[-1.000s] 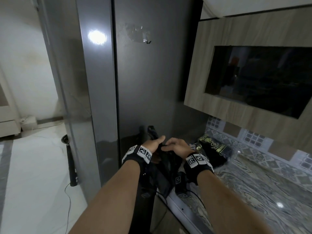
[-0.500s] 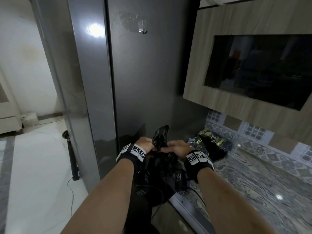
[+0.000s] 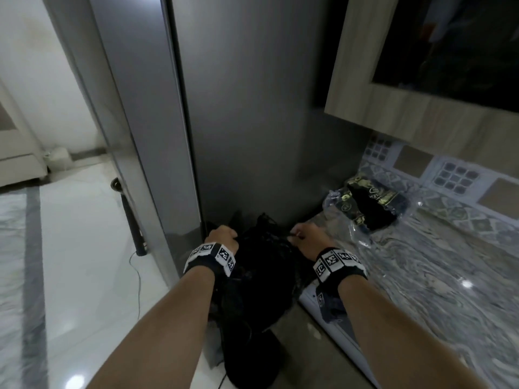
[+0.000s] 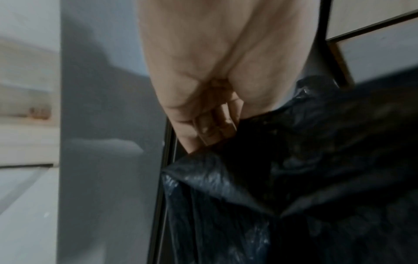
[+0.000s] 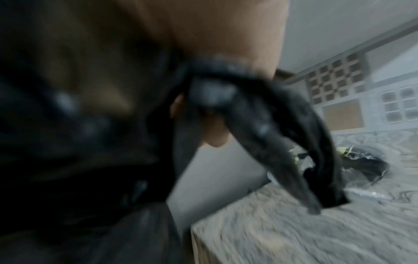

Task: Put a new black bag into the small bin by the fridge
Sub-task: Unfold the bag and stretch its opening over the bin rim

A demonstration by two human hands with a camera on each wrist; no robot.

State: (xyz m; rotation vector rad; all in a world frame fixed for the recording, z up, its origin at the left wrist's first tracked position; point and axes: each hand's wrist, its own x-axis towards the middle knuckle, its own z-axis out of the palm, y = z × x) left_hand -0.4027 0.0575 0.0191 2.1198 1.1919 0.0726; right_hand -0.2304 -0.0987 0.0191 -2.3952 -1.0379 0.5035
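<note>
A new black bag (image 3: 264, 265) hangs between my two hands, spread open in the gap between the grey fridge (image 3: 252, 108) and the counter. My left hand (image 3: 223, 238) grips the bag's left edge close to the fridge side; its curled fingers (image 4: 212, 128) bunch the plastic (image 4: 294, 178). My right hand (image 3: 304, 238) grips the right edge, with a twisted strip of the bag (image 5: 260, 135) running through its fingers. A dark shape (image 3: 252, 360) on the floor under the bag may be the small bin; the bag and my arms hide most of it.
The marble-patterned counter (image 3: 435, 290) lies to the right, carrying a clear packet of black bags (image 3: 373, 203) against the tiled wall. A wooden cabinet with a dark panel (image 3: 421, 80) hangs above. White floor (image 3: 84, 262) with a thin cable and a dark pole lies left of the fridge.
My hands have moved apart and downward, pulling the bunched bag open between them. The view has tilted down toward the floor.
</note>
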